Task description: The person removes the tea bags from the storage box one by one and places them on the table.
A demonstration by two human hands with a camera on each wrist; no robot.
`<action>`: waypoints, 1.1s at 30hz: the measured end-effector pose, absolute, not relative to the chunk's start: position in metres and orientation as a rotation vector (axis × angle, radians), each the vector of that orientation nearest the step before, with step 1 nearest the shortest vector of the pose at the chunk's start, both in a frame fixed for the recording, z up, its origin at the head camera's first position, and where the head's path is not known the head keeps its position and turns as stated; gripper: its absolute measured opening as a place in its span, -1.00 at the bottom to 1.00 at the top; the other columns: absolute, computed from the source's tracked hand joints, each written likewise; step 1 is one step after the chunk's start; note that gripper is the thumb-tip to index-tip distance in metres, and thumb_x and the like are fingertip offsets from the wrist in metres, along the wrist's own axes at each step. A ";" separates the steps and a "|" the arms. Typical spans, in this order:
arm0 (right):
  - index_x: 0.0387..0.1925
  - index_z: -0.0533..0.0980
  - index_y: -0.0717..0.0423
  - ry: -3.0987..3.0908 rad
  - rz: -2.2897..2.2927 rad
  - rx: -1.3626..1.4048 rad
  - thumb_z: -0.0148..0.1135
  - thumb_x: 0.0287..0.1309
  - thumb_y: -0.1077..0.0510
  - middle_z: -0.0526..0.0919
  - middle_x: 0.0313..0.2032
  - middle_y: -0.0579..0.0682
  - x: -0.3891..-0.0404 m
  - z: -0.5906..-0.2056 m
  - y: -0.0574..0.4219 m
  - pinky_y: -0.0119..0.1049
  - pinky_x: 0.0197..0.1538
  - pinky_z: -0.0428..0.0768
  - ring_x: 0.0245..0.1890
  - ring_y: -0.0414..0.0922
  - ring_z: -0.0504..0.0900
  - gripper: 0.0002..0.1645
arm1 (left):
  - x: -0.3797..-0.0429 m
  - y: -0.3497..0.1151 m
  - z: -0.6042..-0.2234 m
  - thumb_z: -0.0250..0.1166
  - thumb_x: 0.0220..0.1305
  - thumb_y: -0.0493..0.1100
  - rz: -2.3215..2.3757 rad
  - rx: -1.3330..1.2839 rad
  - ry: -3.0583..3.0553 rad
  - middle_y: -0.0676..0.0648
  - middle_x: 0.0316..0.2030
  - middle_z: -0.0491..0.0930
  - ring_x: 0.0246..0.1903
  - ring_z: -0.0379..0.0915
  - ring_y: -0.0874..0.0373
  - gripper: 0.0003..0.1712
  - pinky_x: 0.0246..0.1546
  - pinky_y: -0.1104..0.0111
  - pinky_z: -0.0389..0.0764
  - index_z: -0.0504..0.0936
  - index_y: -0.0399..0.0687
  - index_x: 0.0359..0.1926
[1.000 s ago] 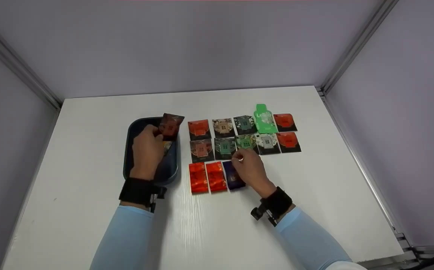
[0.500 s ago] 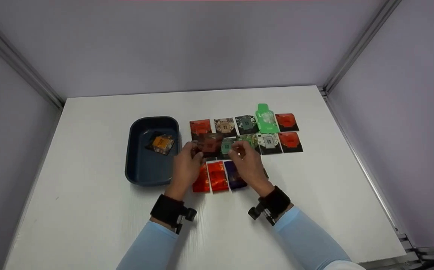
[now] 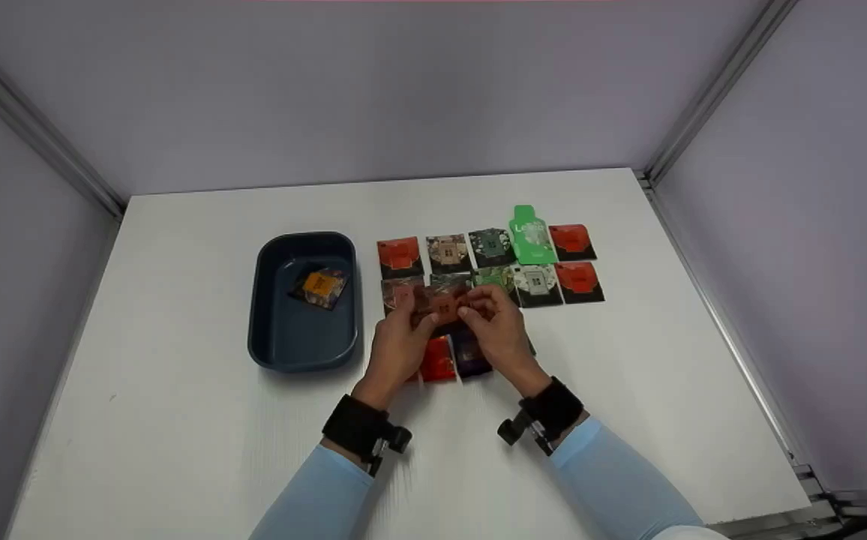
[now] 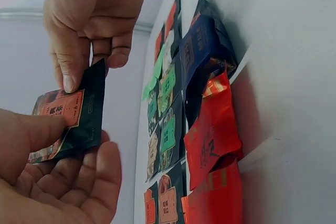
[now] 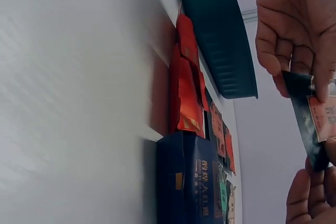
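A dark tea sachet with an orange-red label is held up over the table between both hands. My left hand pinches its left side, thumb on the label in the left wrist view. On the opposite edge, my right hand pinches it between thumb and fingers. Below the hands lie red foil sachets and a navy sachet, partly hidden in the head view. Behind them, two rows of flat sachets include a green one, a white-patterned one and red-labelled ones.
Left of the rows stands a dark blue tray holding an orange-labelled sachet. A bright green bottle-shaped packet lies in the back row. Pale panels enclose the white table at the back and sides.
My left hand has carried the dark sachet from above the tray rightward to my right hand, which now grips its other edge. The orange-labelled sachet in the tray has come into full view.
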State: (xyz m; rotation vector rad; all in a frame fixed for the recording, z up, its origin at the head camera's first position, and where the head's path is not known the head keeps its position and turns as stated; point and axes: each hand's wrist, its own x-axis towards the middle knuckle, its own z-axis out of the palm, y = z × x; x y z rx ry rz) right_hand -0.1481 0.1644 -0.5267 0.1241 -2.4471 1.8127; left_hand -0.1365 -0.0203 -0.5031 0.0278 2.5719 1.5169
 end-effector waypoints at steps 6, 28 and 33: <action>-0.04 0.48 0.07 -2.439 1.796 0.192 0.34 0.35 0.12 0.66 -0.13 -0.02 -0.144 -0.533 0.165 -0.27 -0.17 0.54 -0.17 -0.09 0.65 -0.75 | -0.137 -0.017 -0.506 0.18 0.54 0.01 1.520 0.053 2.606 -0.33 -0.07 0.64 -0.20 0.62 -0.11 -0.41 -0.25 0.20 0.47 0.45 -0.30 0.37; -0.09 0.60 0.19 -2.492 1.430 -0.340 0.27 0.37 0.26 0.66 -0.20 0.11 -0.141 -0.550 0.279 -0.42 -0.30 0.46 -0.25 -0.09 0.55 -0.87 | -0.108 0.071 -0.547 0.22 0.48 -0.23 0.405 0.866 3.134 -0.05 0.18 0.60 0.22 0.46 -0.04 -0.63 0.18 -0.02 0.54 0.64 0.03 0.24; -0.07 0.60 0.23 -2.598 1.299 -0.460 0.23 0.38 0.24 0.67 -0.16 0.16 -0.140 -0.558 0.301 -0.31 -0.19 0.46 -0.17 -0.03 0.56 -0.84 | -0.107 0.086 -0.551 -0.01 0.59 -0.27 0.210 0.890 3.020 -0.03 0.41 0.42 0.43 0.27 -0.03 -0.50 0.38 -0.12 0.33 0.44 0.05 0.45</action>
